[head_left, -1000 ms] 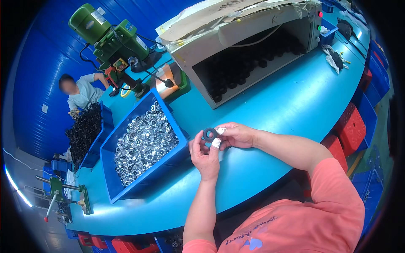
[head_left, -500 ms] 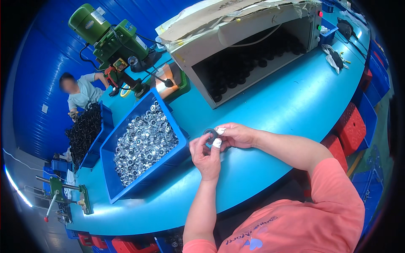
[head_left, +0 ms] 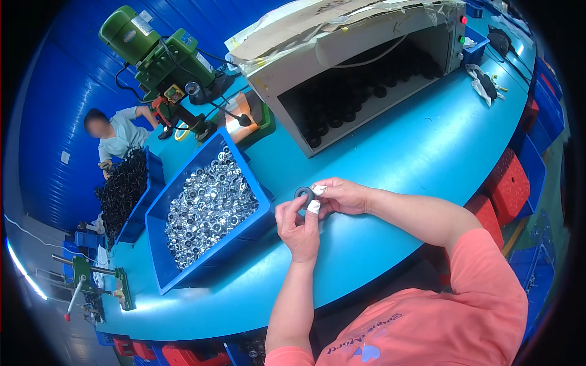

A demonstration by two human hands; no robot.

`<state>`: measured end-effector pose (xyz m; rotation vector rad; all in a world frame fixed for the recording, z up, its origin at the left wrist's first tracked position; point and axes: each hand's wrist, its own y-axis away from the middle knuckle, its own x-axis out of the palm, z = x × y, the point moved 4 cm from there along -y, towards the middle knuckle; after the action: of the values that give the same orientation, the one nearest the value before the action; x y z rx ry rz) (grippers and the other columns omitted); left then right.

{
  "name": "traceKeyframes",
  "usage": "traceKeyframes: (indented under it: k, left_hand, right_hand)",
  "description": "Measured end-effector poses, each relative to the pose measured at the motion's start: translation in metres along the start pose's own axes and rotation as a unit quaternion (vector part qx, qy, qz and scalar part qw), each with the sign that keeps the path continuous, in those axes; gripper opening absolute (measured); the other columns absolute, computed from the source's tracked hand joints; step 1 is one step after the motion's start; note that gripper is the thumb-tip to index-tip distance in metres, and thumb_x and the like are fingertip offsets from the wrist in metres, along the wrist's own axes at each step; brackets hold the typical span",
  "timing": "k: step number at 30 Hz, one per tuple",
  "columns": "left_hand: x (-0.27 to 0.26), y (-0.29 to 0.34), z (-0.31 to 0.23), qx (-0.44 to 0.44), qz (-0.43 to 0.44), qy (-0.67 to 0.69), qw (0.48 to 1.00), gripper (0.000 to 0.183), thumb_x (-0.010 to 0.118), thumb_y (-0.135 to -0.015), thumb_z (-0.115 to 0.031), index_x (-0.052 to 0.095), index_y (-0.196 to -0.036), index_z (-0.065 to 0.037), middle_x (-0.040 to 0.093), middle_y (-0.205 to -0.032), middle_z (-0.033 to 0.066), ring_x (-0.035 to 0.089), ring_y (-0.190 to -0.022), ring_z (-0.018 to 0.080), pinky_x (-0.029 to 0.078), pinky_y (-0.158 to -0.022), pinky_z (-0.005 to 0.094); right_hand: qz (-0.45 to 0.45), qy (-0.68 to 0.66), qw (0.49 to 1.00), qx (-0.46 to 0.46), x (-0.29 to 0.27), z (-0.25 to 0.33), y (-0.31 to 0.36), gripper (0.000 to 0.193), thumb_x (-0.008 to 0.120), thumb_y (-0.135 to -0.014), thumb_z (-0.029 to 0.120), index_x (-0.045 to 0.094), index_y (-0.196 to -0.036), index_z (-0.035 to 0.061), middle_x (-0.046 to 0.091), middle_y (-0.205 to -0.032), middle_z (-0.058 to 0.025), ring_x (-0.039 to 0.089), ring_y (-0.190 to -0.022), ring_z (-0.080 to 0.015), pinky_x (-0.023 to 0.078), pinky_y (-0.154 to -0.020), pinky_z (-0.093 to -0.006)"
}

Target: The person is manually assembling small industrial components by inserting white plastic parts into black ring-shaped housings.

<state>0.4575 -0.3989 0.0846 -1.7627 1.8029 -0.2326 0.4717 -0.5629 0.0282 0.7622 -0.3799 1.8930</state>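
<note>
A small black ring [head_left: 298, 194] is held between my two hands above the turquoise table. My left hand [head_left: 298, 230] has its fingertips on the ring's left and lower side, with white wrapping on the thumb. My right hand [head_left: 343, 195] pinches the ring's right side, and its thumb is wrapped in white too. Just left of my hands stands a blue bin [head_left: 267, 210] filled with shiny silver metal ring parts [head_left: 207, 204]. Whether a metal part sits inside the black ring is too small to tell.
Behind my hands, an open-fronted grey box [head_left: 292, 125] holds many black rings [head_left: 348, 100]. A green press [head_left: 177, 61] stands at the back left. Beyond, a person [head_left: 122, 134] reaches toward a bin of black parts [head_left: 124, 189]. A white glove [head_left: 482, 84] lies at right.
The ring has turned slightly between my fingers, and its opening shows more. My hands stay in nearly the same place. The person at the far left has shifted slightly.
</note>
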Motion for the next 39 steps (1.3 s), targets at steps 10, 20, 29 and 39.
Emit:
traceKeyframes:
  k: [10, 20, 29, 39]
  left_hand:
    - [-0.001, 0.001, 0.001, 0.01, -0.004, -0.009, 1.0, 0.026, 0.088, -0.091, -0.015, 0.078, -0.113, -0.008, 0.066, -0.101, 0.0025, 0.06, -0.083, 0.0108, 0.047, -0.066, 0.0246]
    - [0.002, -0.001, 0.005, -0.003, 0.016, 0.001, 1.0, 0.017, 0.083, -0.095, -0.011, 0.072, -0.105, -0.004, 0.062, -0.1, 0.0023, 0.058, -0.081, 0.0108, 0.048, -0.068, 0.0248]
    - [0.011, -0.001, 0.035, -0.158, 0.103, 0.331, 0.925, 0.022, 0.069, -0.107, -0.018, 0.061, -0.124, -0.006, 0.063, -0.123, 0.0046, 0.064, -0.098, 0.0139, 0.056, -0.081, 0.0303]
    - [0.011, -0.001, 0.032, -0.236, 0.203, 0.537, 0.784, 0.029, 0.062, -0.111, -0.029, 0.062, -0.129, -0.007, 0.068, -0.125, 0.0083, 0.067, -0.104, 0.0196, 0.056, -0.085, 0.0354]
  right_hand:
    - [-0.018, 0.032, 0.999, -0.006, 0.006, 0.003, 0.001, 0.03, 0.058, -0.113, 0.034, 0.07, -0.125, 0.0094, 0.072, -0.109, -0.0009, 0.069, -0.098, -0.0114, 0.059, -0.083, -0.0296]
    - [-0.077, 0.127, 0.987, -0.06, 0.007, 0.009, 0.003, 0.021, 0.066, -0.11, 0.029, 0.071, -0.113, 0.0088, 0.067, -0.102, -0.0001, 0.065, -0.085, -0.0109, 0.056, -0.078, -0.028]
    - [-0.131, 0.349, 0.901, -0.223, 0.028, 0.03, 0.021, 0.019, 0.077, -0.1, 0.019, 0.074, -0.115, 0.0071, 0.058, -0.118, -0.0035, 0.063, -0.095, -0.0121, 0.056, -0.082, -0.0277]
    - [-0.124, 0.453, 0.839, -0.274, 0.045, 0.044, 0.026, 0.058, 0.088, -0.083, 0.025, 0.07, -0.139, 0.0167, 0.065, -0.123, -0.0058, 0.066, -0.114, -0.02, 0.058, -0.088, -0.0314]
